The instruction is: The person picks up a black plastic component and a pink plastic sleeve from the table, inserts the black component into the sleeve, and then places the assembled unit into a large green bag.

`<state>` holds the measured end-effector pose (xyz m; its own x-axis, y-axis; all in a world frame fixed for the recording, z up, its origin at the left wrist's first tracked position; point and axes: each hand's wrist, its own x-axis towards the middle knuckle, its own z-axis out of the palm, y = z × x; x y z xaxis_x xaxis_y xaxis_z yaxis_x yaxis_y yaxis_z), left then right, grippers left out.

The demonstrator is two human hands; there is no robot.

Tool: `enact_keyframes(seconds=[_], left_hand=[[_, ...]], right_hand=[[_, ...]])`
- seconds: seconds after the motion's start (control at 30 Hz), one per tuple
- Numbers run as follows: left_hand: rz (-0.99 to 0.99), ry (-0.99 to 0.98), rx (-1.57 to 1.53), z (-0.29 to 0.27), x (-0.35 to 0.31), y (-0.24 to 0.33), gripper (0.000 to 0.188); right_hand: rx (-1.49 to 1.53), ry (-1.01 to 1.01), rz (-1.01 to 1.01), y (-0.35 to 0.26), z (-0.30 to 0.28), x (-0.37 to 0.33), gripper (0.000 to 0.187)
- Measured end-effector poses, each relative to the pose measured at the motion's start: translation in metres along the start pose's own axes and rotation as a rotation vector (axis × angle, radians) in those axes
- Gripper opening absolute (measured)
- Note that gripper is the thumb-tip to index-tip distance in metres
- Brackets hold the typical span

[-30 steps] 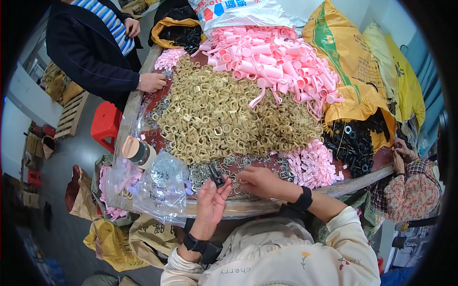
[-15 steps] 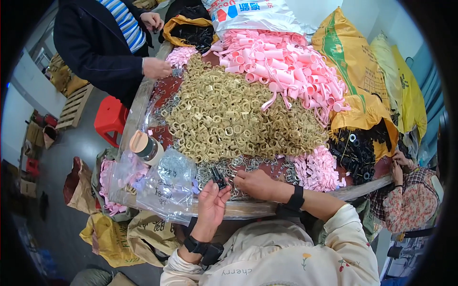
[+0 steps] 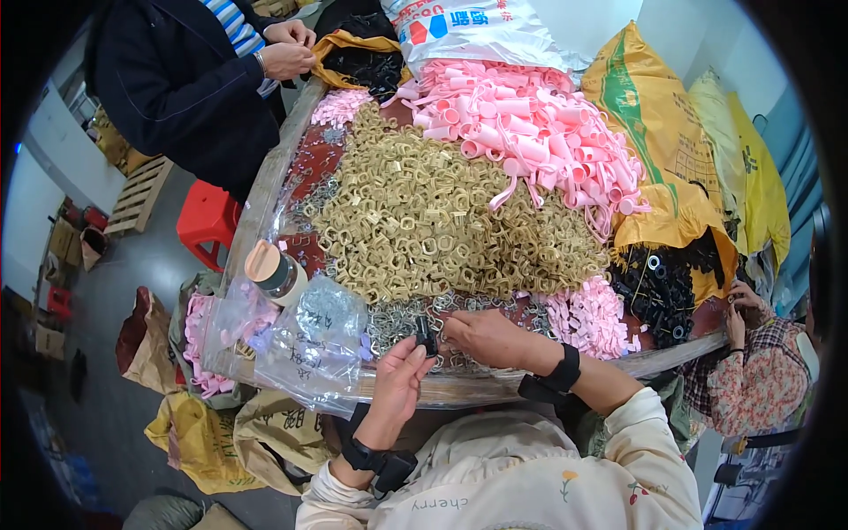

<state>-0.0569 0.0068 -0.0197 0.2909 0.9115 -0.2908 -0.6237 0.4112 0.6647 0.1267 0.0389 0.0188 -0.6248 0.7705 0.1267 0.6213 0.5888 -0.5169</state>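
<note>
Near the table's front edge my left hand (image 3: 402, 380) pinches a small black plastic part (image 3: 426, 336) between thumb and fingers, holding it roughly upright. My right hand (image 3: 488, 337) is right beside it, its fingers pressed together close to the part. Whether those fingers hold something small is hidden. Around and beyond both hands lie loose silver metal pieces (image 3: 397, 322). A large heap of tan, ring-like plastic pieces (image 3: 415, 212) fills the middle of the table.
Pink tubes with straps (image 3: 530, 132) are heaped at the back. Small pink pieces (image 3: 587, 318) and black parts in a yellow sack (image 3: 676, 291) lie right. A bottle (image 3: 276, 274) and plastic bag (image 3: 322, 344) stand left. A co-worker's hands (image 3: 290, 53) are far left; another person (image 3: 751, 362) is right.
My left hand has moved slightly right with the black part, now more upright. My right hand has shifted a little right. The co-worker at far left has drawn a hand back from the table.
</note>
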Motion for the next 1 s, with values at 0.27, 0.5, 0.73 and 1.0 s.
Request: enact_keyframes(seconds=[0.27,0.5,0.73,1.0], left_hand=[[-0.038,-0.082,-0.028,0.011,-0.002,0.007,0.021],[-0.006,-0.164,-0.12,0.019,-0.004,0.0,0.021],[0.02,-0.2,-0.151,0.018,-0.004,-0.003,0.023],[0.029,-0.238,-0.214,0.017,-0.003,-0.005,0.024]], right_hand=[[0.667,0.076,0.175,0.0,-0.007,-0.008,0.009],[1.206,0.158,0.447,-0.008,0.007,-0.017,0.013],[1.205,0.169,0.393,-0.005,0.011,-0.021,0.012],[1.243,0.128,0.364,-0.007,0.007,-0.021,0.01]])
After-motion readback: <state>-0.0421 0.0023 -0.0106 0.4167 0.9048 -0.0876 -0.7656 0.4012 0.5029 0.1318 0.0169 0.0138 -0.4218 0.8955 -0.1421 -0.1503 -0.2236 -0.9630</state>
